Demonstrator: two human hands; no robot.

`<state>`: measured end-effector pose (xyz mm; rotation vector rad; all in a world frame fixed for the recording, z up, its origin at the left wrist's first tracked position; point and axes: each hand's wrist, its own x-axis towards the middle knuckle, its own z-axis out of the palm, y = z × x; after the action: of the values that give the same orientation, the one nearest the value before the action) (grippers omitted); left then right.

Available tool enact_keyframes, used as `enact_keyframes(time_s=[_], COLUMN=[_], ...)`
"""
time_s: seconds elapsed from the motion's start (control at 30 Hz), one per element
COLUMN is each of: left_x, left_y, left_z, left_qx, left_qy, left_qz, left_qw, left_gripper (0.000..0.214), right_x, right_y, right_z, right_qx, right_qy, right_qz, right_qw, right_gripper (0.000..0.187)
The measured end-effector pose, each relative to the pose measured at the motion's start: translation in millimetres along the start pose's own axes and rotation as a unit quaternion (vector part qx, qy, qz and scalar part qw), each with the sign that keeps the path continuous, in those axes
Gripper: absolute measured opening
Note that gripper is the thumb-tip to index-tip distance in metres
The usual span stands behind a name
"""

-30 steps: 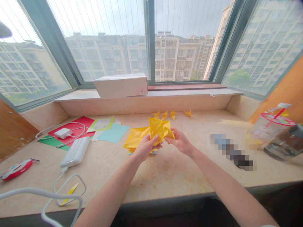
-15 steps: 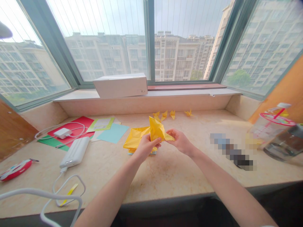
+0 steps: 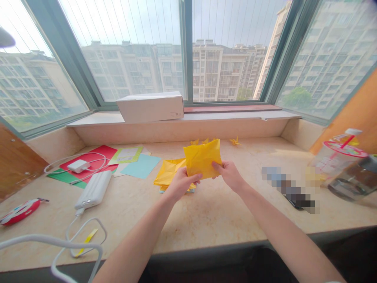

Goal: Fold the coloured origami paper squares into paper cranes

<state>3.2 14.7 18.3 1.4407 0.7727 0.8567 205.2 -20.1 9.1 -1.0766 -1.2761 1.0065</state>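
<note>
On my monitor, the bare left hand (image 3: 182, 183) and bare right hand (image 3: 231, 175) pinch one creased yellow paper square (image 3: 203, 156). I count one white cardboard box (image 3: 151, 109) beyond.

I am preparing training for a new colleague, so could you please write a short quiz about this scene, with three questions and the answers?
1. What do the left hand and the right hand hold together?
2. True or false: the white box rests on the window ledge.
3. On which thing does the white charger lie? (a) the light blue sheet; (b) the red sheet; (c) the drink cup.

Key:
1. A yellow paper.
2. True.
3. b.
</note>
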Motion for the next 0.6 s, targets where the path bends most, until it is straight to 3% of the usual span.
enact_keyframes(time_s=[0.27,0.33,0.5,0.6], left_x=[1,3,8,9], left_y=[-1,-4,-12,-13], left_z=[1.3,0.2,-9.0,-11.1], left_qx=[-0.018,0.001,0.091,0.189], left_qy=[-0.033,0.002,0.166,0.194], left_qz=[0.000,0.010,0.062,0.082], left_qw=[0.999,1.000,0.980,0.959], left_gripper=[0.042,0.046,0.039,0.035], right_x=[2,2,-2,-2], right_y=[-2,0,0,0], right_z=[1,0,2,4], right_qx=[0.009,0.014,0.015,0.020], right_qy=[0.067,0.045,-0.096,-0.092], right_qz=[0.020,0.020,0.050,0.028], right_qw=[0.998,0.999,0.994,0.995], right_gripper=[0.065,0.059,0.040,0.039])
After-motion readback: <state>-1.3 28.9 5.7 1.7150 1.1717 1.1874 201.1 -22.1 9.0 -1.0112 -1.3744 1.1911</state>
